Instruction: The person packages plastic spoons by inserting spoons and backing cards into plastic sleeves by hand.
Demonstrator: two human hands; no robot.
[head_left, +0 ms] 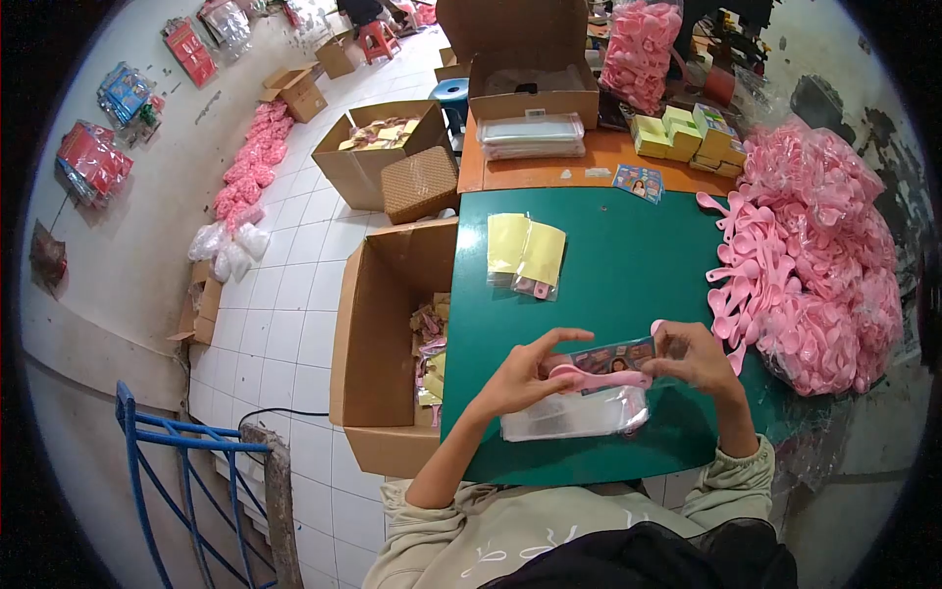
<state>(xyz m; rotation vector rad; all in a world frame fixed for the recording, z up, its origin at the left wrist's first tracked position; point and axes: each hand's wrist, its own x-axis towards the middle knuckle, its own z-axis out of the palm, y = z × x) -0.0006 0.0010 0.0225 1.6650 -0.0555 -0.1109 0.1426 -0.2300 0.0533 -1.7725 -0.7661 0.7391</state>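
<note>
In front of me my left hand (525,373) is closed around the bowl end of a pink spoon (601,380). Right behind the spoon is a printed card (620,359) with a picture of a person, apparently in a clear sleeve. At the other end, my right hand (692,355) pinches the card's right edge near the spoon's handle tip. A bit of another pink piece (656,327) shows beside the right fingers; whether they hold it I cannot tell. Below both hands lies a stack of clear plastic bags (569,417) on the green tabletop (618,245).
Yellow-backed packs (527,253) lie farther up the table. Loose pink spoons (743,265) and bulging bags of spoons (824,265) crowd the right side. An open carton (383,294) holding packs stands against the left edge. Yellow card stacks (677,137) sit at the back.
</note>
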